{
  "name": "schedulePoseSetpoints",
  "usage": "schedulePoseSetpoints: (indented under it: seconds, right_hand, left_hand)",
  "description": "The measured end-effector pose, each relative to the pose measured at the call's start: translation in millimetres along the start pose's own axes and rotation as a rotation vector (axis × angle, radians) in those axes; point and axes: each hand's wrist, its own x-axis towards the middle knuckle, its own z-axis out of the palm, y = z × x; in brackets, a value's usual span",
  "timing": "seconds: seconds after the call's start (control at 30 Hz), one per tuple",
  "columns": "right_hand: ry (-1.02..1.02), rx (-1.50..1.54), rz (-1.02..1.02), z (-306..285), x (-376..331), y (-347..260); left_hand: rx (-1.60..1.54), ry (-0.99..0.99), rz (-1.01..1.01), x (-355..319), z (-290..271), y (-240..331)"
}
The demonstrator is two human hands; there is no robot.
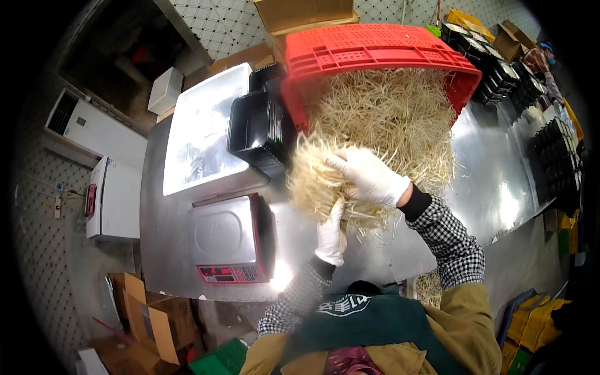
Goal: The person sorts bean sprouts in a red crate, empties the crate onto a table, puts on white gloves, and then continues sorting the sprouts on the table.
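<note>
A loose clump of bean sprouts (312, 178) is held between my hands above the steel table. Wearing a white glove, my right hand (375, 177) grips the clump from its upper right side. My left hand (332, 236), also gloved, holds it from below with the thumb pointing up; its other fingers are partly hidden by the sprouts. Behind the clump, a red plastic crate (381, 47) lies tipped toward me, and a big heap of sprouts (387, 119) spills out of it onto the table.
A scale (222, 234) with a steel pan and red display stands at the left, near the table edge (181, 294). Beyond it are a white foam box (206, 125) and stacked black trays (256, 128). More black trays (556, 150) fill the right side. A person (542, 65) is at far right.
</note>
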Motion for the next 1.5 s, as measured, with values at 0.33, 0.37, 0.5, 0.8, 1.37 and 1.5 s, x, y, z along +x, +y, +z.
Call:
schedulePoseSetpoints:
  seconds: [0.33,0.37,0.5,0.8,1.37,1.5]
  right_hand:
    - [0.267,0.193,0.570,148.1,-117.2,29.2]
    - [0.307,0.199,0.591,155.5,-136.4,20.8]
    - [0.163,0.177,0.561,182.2,-195.2,-45.5]
    - [0.022,-0.002,0.281,259.9,-228.6,-118.6]
    - [0.174,-0.092,0.728,249.2,-216.1,-143.7]
    - [0.182,-0.029,0.728,258.9,-162.8,-143.7]
  left_hand:
    - [-0.274,0.300,-0.541,-55.5,-187.0,-105.9]
    - [-0.242,0.344,-0.591,-62.0,-188.7,-101.8]
    - [-0.066,0.380,-0.630,-86.7,-194.9,-90.7]
    - [1.172,0.185,0.239,-102.3,-182.2,-48.1]
    - [1.673,-0.241,0.203,-93.5,-249.4,3.8]
    - [1.876,-0.300,0.394,-63.9,-213.2,4.3]
